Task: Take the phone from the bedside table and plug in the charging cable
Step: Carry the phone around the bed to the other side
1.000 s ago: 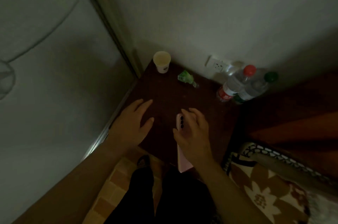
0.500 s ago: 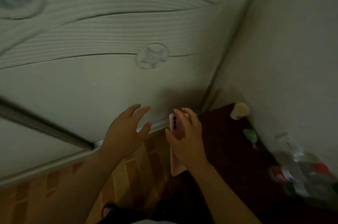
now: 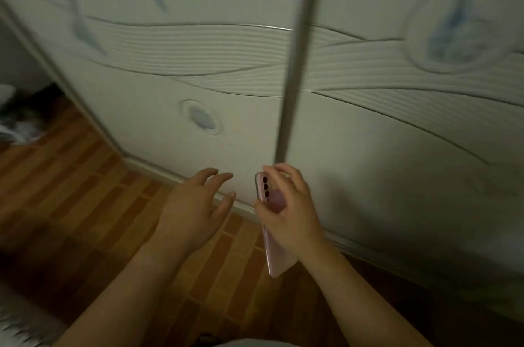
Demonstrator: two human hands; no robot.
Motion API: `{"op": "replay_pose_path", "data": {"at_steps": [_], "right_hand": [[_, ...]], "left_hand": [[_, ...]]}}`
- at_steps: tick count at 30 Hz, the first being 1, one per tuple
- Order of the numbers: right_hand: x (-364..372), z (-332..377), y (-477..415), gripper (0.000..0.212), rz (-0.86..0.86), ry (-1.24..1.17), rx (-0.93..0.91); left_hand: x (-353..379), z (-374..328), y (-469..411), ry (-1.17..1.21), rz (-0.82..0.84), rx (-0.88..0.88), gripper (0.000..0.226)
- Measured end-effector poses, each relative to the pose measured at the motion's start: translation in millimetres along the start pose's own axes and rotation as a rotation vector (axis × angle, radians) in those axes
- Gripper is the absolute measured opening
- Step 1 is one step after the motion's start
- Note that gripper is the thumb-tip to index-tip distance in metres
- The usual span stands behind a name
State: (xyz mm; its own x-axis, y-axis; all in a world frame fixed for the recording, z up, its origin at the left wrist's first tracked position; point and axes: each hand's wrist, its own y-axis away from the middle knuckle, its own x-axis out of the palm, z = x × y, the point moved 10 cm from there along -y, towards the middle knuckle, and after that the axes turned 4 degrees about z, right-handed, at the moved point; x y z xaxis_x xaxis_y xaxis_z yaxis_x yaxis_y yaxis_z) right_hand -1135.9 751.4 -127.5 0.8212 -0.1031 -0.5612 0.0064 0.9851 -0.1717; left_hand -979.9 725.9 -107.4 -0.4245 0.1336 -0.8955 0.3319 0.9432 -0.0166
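The phone point(image 3: 273, 229), pink with 3 camera lenses showing on its back, is off the bedside table and held in the right hand point(image 3: 289, 213), which clasps it by the edges, thumb on the near edge and fingers curled over the far one, with the phone's lower end sticking out below the palm. Just to the left of it the left hand point(image 3: 192, 210) hangs empty, fingers spread and slack, not touching the phone. Beyond both hands stands a pale wardrobe door point(image 3: 368, 120) with wavy relief; under them is the wood floor point(image 3: 85, 190). Judging by this, the pick-up is done and the plugging-in is not: no cable is in view. The next move probably calls for finding the cable's plug, taking it with the free left hand, and turning the phone's lower end toward it.
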Motion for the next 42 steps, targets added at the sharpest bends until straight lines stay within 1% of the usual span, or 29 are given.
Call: {"op": "replay_pose_path", "data": {"at_steps": [3,6,12,17,21,25,32,38,42], "right_hand": [[73,49,-38,0.052,0.093,-0.003,-0.06],[129,82,-70,0.054,0.166,0.008,-0.115],[218,114,-137,0.054,0.308,0.035,-0.189],[304,142,-224,0.051,0.394,-0.008,-0.249],[372,175,-304,0.051,0.473,-0.078,-0.308],[437,208,-368,0.055,0.579,-0.111,-0.369],[555,263,-436,0.056,0.763,-0.106,-0.458],[682,332,-493,0.058,0.85,-0.077,-0.567],[772,391,-532,0.058,0.87,-0.067,-0.61]], "left_hand": [[-43,87,15,-0.007,-0.071,-0.106,0.044],[-69,153,22,0.031,-0.107,-0.187,0.043],[-102,252,9,0.105,-0.132,-0.301,0.043],[-135,345,-28,0.083,-0.16,-0.395,0.043],[-170,420,-69,0.075,-0.199,-0.53,0.042],[-204,485,-96,0.102,-0.235,-0.668,0.052],[-246,593,-96,0.138,-0.308,-0.838,0.045],[-297,725,-76,0.251,-0.445,-0.969,0.045],[-345,819,-82,0.246,-0.463,-0.98,0.045]]}}
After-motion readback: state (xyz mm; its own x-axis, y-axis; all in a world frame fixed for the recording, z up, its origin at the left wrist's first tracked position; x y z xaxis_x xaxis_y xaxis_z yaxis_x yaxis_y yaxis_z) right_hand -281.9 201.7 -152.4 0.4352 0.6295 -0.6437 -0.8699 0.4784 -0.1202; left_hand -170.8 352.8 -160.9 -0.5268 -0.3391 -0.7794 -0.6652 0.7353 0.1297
